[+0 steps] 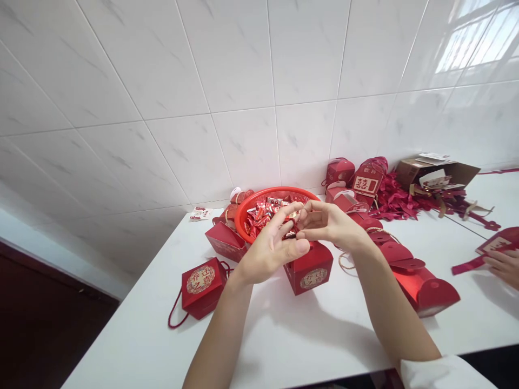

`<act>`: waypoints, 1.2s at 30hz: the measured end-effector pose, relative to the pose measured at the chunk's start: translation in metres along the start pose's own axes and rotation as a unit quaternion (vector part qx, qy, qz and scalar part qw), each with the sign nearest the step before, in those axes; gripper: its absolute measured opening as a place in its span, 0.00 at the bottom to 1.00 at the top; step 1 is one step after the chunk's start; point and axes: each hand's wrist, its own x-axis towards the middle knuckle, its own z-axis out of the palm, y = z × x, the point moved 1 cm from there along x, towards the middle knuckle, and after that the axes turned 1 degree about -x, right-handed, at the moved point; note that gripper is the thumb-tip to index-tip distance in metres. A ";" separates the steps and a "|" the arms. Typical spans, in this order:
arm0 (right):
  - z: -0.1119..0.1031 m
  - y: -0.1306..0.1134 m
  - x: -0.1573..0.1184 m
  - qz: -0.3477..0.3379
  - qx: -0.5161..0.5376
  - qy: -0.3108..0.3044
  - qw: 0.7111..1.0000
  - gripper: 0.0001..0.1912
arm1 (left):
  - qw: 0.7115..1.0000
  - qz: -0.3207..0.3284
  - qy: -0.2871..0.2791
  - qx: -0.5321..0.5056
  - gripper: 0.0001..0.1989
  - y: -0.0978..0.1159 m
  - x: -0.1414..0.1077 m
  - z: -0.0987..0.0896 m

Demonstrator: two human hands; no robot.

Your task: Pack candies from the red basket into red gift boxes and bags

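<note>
A small shiny wrapped sweet (293, 215) sits between the person's two hands, just above a red plastic basket (259, 201). The right hand (328, 224) has its thumb and forefinger curved toward the sweet. The left hand (272, 246) is half curled, with its fingers raised beside it. Which hand actually grips the sweet cannot be told. Below them, a heap of red and silver wrapped sweets (259, 217) fills the basket.

A red gift box with a gold medallion (308, 268) stands open just under the hands, and a second open red box (225, 242) touches the basket. A red box with a rope handle (201, 286) lies near the white table's front edge (251, 346). To the right are flat red box blanks (421, 286), a tangle of red ribbon (395, 202) and an open cardboard carton (436, 173). At the far right, a co-worker's hand (503, 267) rests on a red card (498, 241).
</note>
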 end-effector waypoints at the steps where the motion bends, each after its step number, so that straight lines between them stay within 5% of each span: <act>1: 0.006 -0.001 -0.002 -0.014 -0.023 0.014 1.000 0.18 | 1.000 0.006 -0.007 -0.006 0.35 0.000 0.000 0.002; 5: 0.021 -0.004 -0.004 -0.081 -0.051 0.076 0.993 0.13 | 1.000 0.028 -0.009 -0.011 0.36 0.003 -0.003 0.004; 9: 0.009 -0.015 -0.006 -0.130 -0.055 0.181 0.973 0.12 | 0.997 0.072 0.021 0.020 0.28 0.010 -0.009 0.000; 16: -0.050 -0.082 -0.024 -0.194 -0.210 0.373 0.883 0.08 | 0.978 0.174 0.080 0.086 0.09 0.020 -0.018 -0.009; 21: -0.112 -0.112 -0.029 -0.093 -0.310 0.453 0.831 0.07 | 0.967 0.199 0.090 0.130 0.08 0.026 -0.022 -0.014; 25: -0.165 -0.099 -0.026 0.036 -0.386 0.459 0.799 0.08 | 0.957 0.211 0.105 0.172 0.08 0.030 -0.026 -0.019; 29: -0.205 -0.061 -0.021 0.097 -0.433 0.399 0.803 0.10 | 0.935 0.222 0.147 0.233 0.05 0.038 -0.039 -0.032; 36: -0.220 -0.001 -0.023 0.140 -0.491 0.355 0.783 0.14 | 0.855 0.044 0.297 0.422 0.14 0.050 -0.077 -0.096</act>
